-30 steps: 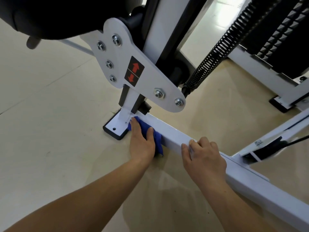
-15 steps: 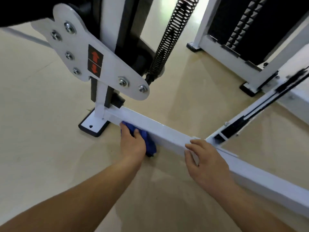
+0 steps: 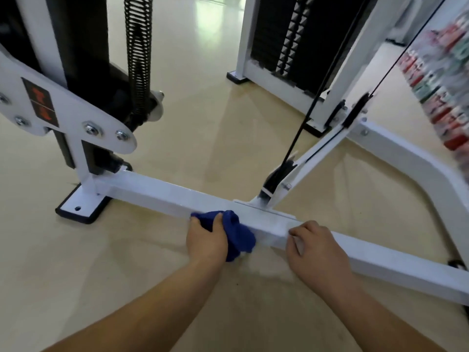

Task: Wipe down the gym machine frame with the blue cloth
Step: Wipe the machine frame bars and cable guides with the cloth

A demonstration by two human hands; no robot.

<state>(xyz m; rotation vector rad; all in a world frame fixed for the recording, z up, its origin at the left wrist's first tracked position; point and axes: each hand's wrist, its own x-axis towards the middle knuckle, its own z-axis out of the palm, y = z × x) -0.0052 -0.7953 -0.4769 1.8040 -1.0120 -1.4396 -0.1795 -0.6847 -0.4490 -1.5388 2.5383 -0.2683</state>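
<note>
The left hand (image 3: pixel 206 240) grips the bunched blue cloth (image 3: pixel 239 236) and presses it against the near side of the white frame bar (image 3: pixel 157 191), just left of the joint where a slanted strut meets it; the right hand (image 3: pixel 317 252) hooks its curled fingers on the bar's near top edge, just right of the cloth; a black coil spring (image 3: pixel 138 54) hangs behind, and the weight stack (image 3: pixel 284 34) stands well beyond on the beige floor (image 3: pixel 203 110).

A deep-blue cloth (image 3: pixel 239 238) shows low in the centre, against the white square steel floor beam (image 3: pixel 157 190). Upper left, a white steel bracket plate (image 3: pixel 73 110) bears a black label with red arrows (image 3: pixel 40 105) and silver bolts (image 3: pixel 90 128). The coiled spring (image 3: pixel 138 47) and weight stack (image 3: pixel 269 34) are black. The floor (image 3: pixel 76 262) is pale beige. Blurred red, green and white patches (image 3: pixel 441 80) fill the right edge.
</note>
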